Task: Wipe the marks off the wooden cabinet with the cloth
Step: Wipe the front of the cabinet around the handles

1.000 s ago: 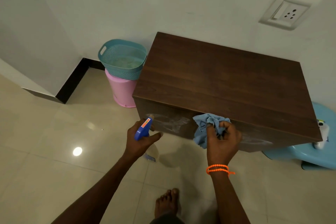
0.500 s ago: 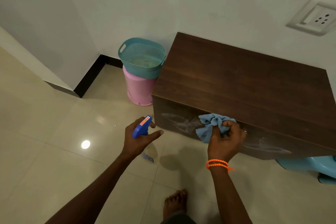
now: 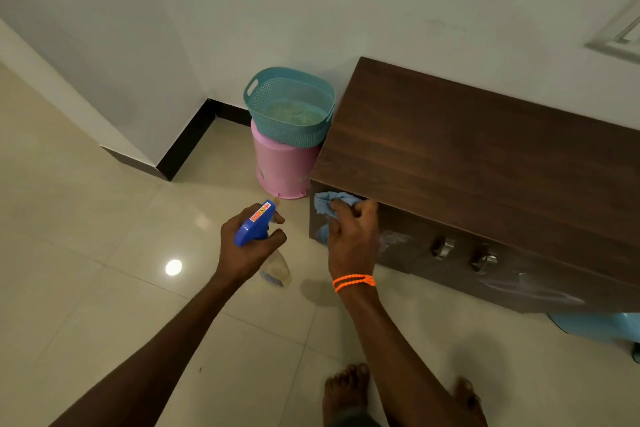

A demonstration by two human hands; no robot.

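The wooden cabinet (image 3: 485,163) stands against the wall at the right side of the frame, with a dark brown top. The right hand (image 3: 351,239) is clamped on a light blue cloth (image 3: 329,203) and presses it on the front face of the cabinet, at its upper left corner, just under the top edge. To the right of this hand, pale smeared marks (image 3: 394,241) lie on the front face, beside two metal handles (image 3: 460,251). More pale marks are visible lower right on the same face. The left hand (image 3: 247,243) is closed around a spray bottle (image 3: 256,224) with a blue head, in the air above the tiled floor (image 3: 86,253), near the cloth but not touching it. An orange bracelet (image 3: 353,282) is on the right wrist. Left of the cabinet, a teal basket (image 3: 289,104) sits on a pink bucket (image 3: 282,166).
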